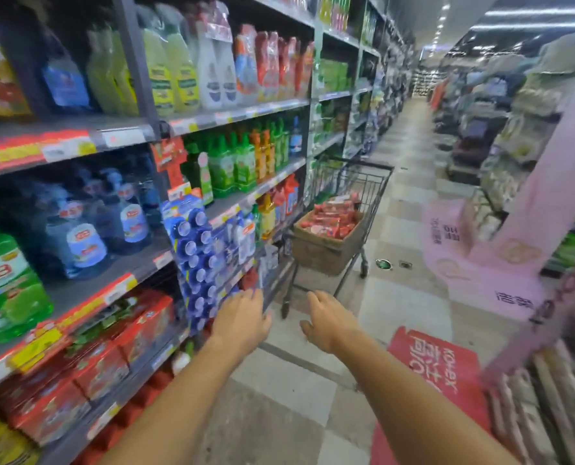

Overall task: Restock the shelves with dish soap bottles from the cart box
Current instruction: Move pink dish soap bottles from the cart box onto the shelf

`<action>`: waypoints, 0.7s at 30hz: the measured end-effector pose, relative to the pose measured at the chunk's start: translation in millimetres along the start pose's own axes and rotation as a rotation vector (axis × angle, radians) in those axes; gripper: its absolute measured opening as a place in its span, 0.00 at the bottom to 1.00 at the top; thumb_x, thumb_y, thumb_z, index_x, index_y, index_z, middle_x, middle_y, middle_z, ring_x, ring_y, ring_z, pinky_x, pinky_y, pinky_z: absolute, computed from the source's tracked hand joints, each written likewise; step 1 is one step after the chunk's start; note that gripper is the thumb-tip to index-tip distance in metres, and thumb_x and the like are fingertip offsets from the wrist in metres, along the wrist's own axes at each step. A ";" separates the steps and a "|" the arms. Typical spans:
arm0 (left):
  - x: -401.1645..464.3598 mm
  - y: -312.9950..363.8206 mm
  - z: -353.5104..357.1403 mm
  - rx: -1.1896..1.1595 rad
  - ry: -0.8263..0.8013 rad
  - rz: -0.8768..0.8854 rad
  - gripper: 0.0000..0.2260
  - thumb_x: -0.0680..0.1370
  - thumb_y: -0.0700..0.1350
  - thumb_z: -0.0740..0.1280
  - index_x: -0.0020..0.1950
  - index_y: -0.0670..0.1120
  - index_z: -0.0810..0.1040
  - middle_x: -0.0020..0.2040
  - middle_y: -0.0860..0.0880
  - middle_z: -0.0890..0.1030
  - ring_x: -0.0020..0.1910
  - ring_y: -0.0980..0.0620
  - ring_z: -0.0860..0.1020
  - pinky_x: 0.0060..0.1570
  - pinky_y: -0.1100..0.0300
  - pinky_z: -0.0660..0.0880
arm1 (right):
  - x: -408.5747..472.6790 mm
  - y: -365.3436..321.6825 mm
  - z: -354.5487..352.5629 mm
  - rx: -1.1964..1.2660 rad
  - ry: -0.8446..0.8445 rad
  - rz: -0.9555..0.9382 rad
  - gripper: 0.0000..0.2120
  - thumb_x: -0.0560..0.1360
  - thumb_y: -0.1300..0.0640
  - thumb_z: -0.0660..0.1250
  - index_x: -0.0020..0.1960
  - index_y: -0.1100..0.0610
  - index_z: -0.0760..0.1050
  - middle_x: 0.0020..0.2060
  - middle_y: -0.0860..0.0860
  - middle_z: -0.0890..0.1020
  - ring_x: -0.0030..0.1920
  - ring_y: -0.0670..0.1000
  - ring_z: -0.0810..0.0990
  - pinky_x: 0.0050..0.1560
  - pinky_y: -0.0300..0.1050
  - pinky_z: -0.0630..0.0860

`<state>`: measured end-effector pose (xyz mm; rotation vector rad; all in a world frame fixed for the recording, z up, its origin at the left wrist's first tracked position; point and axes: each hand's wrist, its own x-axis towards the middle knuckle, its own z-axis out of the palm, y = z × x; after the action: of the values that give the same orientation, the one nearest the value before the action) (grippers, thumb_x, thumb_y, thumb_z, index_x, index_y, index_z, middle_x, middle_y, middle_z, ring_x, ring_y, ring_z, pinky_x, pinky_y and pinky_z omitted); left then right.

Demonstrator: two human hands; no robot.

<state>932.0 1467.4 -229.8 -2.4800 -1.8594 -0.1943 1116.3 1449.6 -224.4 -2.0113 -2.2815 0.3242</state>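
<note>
A metal shopping cart [373, 182] stands in the aisle ahead, close to the left shelves. In it sits a cardboard box [323, 250] filled with red-wrapped dish soap packs [333, 218]. Both my arms stretch forward toward the cart. My left hand [242, 322] hovers beside the blue hanging packs [195, 253] on the shelf edge, fingers loosely apart, holding nothing. My right hand [328, 320] is also empty with its fingers curled down, a short way from the cart's handle end. The left shelves [232, 114] hold rows of green, yellow, blue and red bottles.
Red cartons [105, 357] fill the lower left shelf. A pink display stand [527, 236] and packaged goods line the right side. A red floor sticker [437, 367] lies to my right. The tiled aisle [410, 135] runs on past the cart.
</note>
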 end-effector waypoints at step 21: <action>333.6 224.6 93.2 0.026 -0.103 0.238 0.18 0.82 0.55 0.58 0.65 0.45 0.72 0.62 0.46 0.77 0.61 0.46 0.76 0.55 0.51 0.74 | 172.8 322.9 -41.3 0.071 -0.027 0.238 0.28 0.81 0.50 0.61 0.77 0.59 0.57 0.73 0.56 0.66 0.72 0.59 0.67 0.69 0.53 0.67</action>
<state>1246.4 1731.7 -271.3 -2.7107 -1.5681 -0.0345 1414.9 1661.5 -266.0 -2.2568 -2.0149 0.4440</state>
